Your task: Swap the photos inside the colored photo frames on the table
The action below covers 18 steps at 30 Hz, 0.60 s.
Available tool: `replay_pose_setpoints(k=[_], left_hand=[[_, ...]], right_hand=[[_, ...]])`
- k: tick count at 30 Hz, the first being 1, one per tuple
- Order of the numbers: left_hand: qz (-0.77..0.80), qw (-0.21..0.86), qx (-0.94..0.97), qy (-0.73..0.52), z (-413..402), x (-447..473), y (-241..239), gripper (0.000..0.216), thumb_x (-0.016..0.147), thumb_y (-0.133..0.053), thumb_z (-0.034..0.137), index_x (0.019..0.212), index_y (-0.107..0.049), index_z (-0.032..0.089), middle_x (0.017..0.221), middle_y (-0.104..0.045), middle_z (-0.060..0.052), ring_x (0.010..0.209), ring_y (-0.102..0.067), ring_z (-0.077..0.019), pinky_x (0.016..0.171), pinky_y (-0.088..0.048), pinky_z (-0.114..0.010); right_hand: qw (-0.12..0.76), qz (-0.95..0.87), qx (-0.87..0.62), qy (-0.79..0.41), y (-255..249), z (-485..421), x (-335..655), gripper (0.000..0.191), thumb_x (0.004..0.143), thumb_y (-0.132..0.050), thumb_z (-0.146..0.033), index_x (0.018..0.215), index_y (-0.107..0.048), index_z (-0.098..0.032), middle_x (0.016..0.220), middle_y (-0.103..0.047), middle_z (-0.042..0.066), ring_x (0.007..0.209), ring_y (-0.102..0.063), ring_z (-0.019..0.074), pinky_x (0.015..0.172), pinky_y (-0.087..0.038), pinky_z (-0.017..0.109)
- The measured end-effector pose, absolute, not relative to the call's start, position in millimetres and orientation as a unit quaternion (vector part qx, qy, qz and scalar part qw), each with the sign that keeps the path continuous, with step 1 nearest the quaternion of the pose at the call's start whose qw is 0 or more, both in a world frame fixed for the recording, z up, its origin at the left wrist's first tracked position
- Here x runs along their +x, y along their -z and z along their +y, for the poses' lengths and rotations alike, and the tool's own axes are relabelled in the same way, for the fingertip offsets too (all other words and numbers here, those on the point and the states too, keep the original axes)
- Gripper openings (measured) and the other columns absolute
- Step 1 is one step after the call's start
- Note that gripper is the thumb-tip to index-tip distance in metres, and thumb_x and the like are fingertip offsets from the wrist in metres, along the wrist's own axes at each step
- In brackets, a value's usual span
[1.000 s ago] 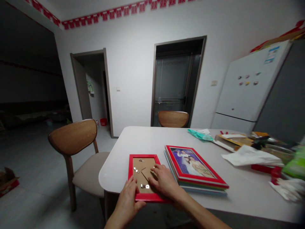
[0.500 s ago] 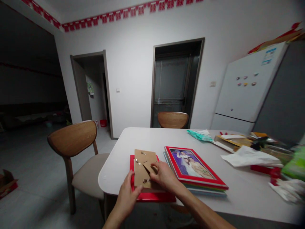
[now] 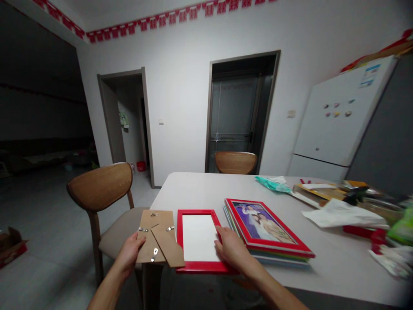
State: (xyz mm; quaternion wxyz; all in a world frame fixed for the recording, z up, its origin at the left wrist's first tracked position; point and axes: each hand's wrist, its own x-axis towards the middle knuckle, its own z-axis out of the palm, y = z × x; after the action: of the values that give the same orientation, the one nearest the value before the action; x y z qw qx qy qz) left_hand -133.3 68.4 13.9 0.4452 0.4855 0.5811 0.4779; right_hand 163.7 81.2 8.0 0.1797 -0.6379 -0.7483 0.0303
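Note:
My left hand point(image 3: 130, 249) grips the left edge of a brown picture frame backing board point(image 3: 146, 241), which has metal clips and a stand flap tilted outward. The board is held left of a red picture frame point(image 3: 180, 241) at the table's front edge. Inside that frame a white sheet point(image 3: 198, 237) shows. My right hand point(image 3: 230, 245) holds the frame's right side, fingers curled over its rim. To the right lies a stack of frames, topped by a red-framed photo point(image 3: 258, 221).
The white table point(image 3: 200, 187) also carries a teal packet point(image 3: 272, 184), white paper point(image 3: 338, 212) and assorted clutter at the right. One wooden chair point(image 3: 103, 189) stands at the left and another chair point(image 3: 235, 162) at the far side. A refrigerator point(image 3: 338, 125) is at the back right.
The backing board has come off the red frame and moved left in my left hand, uncovering the white sheet. My right hand has shifted from the board's flap to the frame's right side.

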Motion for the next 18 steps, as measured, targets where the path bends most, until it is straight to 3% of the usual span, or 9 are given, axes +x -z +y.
replay_pose_setpoints(k=[3, 8, 12, 18], left_hand=[[0.638, 0.378, 0.516, -0.429, 82, -145, -6, 0.025, 0.068, -0.051, 0.021, 0.090, -0.054, 0.013, 0.076, -0.066, -0.006, 0.072, -0.062, -0.0199, 0.065, -0.047, -0.029], [0.709, 0.208, 0.578, -0.348, 91, -146, 0, 0.051, 0.063, -0.056, 0.019, 0.112, -0.043, 0.014, 0.100, -0.060, -0.010, 0.095, -0.053, -0.0239, 0.082, -0.037, -0.033], [0.718, 0.118, 0.620, -0.293, 86, -137, 4, 0.045, 0.065, -0.053, 0.019, 0.109, -0.046, 0.015, 0.111, -0.053, -0.010, 0.106, -0.044, -0.0236, 0.090, -0.030, -0.033], [0.716, 0.053, 0.645, -0.262, 83, -122, 9, 0.039, 0.071, -0.044, 0.018, 0.109, -0.046, 0.015, 0.115, -0.050, -0.010, 0.106, -0.043, -0.0224, 0.088, -0.032, -0.034]], right_hand=[[0.139, -0.737, -0.661, -0.010, 1, 85, 164, 0.038, 0.072, -0.040, -0.014, 0.110, -0.048, -0.009, 0.088, -0.059, 0.015, 0.082, -0.054, 0.0214, 0.071, -0.036, 0.028], [0.130, -0.707, -0.694, -0.031, -9, 90, 161, 0.042, 0.071, -0.039, -0.010, 0.112, -0.044, -0.008, 0.088, -0.059, 0.016, 0.077, -0.056, 0.0212, 0.063, -0.035, 0.026], [0.186, -0.689, -0.696, -0.078, -20, 91, 165, 0.052, 0.068, -0.043, -0.012, 0.120, -0.035, -0.007, 0.091, -0.060, 0.016, 0.079, -0.057, 0.0195, 0.063, -0.036, 0.024], [0.268, -0.655, -0.694, -0.132, -19, 90, 168, 0.063, 0.066, -0.046, -0.018, 0.126, -0.028, -0.008, 0.090, -0.061, 0.012, 0.076, -0.057, 0.0177, 0.063, -0.038, 0.024]])
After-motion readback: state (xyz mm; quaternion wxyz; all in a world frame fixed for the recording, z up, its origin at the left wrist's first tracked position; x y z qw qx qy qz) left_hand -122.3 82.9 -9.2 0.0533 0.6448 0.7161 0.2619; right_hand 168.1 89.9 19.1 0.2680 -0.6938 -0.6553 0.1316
